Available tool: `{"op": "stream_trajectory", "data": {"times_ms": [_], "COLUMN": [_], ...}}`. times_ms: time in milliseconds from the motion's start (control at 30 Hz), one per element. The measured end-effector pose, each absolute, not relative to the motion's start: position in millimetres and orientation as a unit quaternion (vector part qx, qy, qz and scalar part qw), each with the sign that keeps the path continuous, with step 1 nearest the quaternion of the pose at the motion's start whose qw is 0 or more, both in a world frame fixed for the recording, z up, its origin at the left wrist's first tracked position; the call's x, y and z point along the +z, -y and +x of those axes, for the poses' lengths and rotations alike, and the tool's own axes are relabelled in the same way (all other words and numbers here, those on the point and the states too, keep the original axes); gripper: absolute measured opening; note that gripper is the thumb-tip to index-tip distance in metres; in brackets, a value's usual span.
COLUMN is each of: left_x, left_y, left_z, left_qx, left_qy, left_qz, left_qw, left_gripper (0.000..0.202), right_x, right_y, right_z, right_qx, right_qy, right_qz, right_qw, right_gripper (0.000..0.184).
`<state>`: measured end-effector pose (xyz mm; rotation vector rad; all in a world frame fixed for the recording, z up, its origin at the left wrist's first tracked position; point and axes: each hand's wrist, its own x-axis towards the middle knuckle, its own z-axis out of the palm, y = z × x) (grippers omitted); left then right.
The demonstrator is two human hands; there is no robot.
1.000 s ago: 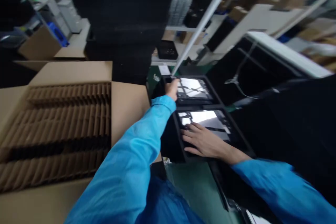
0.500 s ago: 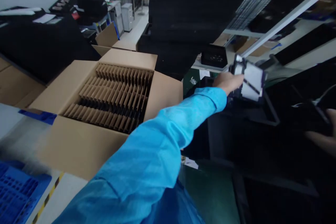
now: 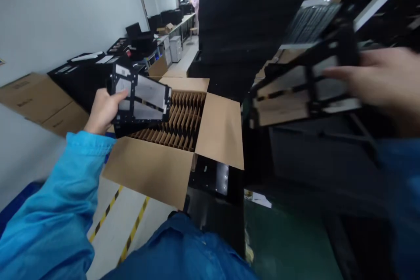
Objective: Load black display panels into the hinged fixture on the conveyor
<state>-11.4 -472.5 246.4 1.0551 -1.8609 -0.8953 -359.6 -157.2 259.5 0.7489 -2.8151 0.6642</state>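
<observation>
Black-framed panel [image 3: 144, 95] number one is gripped in the person's left hand [image 3: 105, 109], held by its left edge with the thumb pressed over the face and the other fingers mostly out of sight behind it. It is raised and tilted above the left side of an open carton [image 3: 154, 169], covering the carton's far left corner from view. The right hand [image 3: 385, 78], blurred, is closed on the right end of a second panel [image 3: 292, 89], one digit lying across its face. This panel is held up beyond the outer edge of the carton's right flap [image 3: 221, 129], slanting down toward its left end. Both panels show pale, shiny faces crossed by dark bars.

Inside the carton, rows of brown cardboard dividers [image 3: 183, 118] run up to the right wall, and the near flap hangs outward over the near edge. Below the carton's near right corner lies a black surface [image 3: 206, 214] with a silvery strip [image 3: 222, 179] near its far end. To the right of that surface is a green mat [image 3: 285, 240], with a white slip [image 3: 261, 200] at its far left corner.

Yellow-and-black tape [image 3: 134, 229] marks the floor at the left. Brown cartons [image 3: 42, 103] stand by the wall, and a tall black stack [image 3: 243, 22] rises behind the open carton.
</observation>
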Motion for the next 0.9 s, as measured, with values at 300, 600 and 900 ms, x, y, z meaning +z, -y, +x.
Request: {"op": "stream_trajectory", "data": {"times_ms": [300,600,900], "left_x": [187,167,166], "left_y": [522,548,553], "left_z": [36,37,34], "left_qx": [-0.411,-0.426,-0.374], "left_qy": [0.588,0.606,0.643], "left_qz": [0.516,0.479,0.504], "left_qw": [0.468,0.471,0.439], "left_gripper": [0.03,0.021,0.037], "right_x": [230,230,217], "right_y": [338,384,407], "right_z": [-299,-293,-285], "right_qx": [0.272,0.217,0.161], "right_qy": [0.944,0.96,0.968], "right_qz": [0.183,0.158,0.183], "right_qw": [0.035,0.081,0.065], "right_gripper": [0.028,0.03,0.028]}}
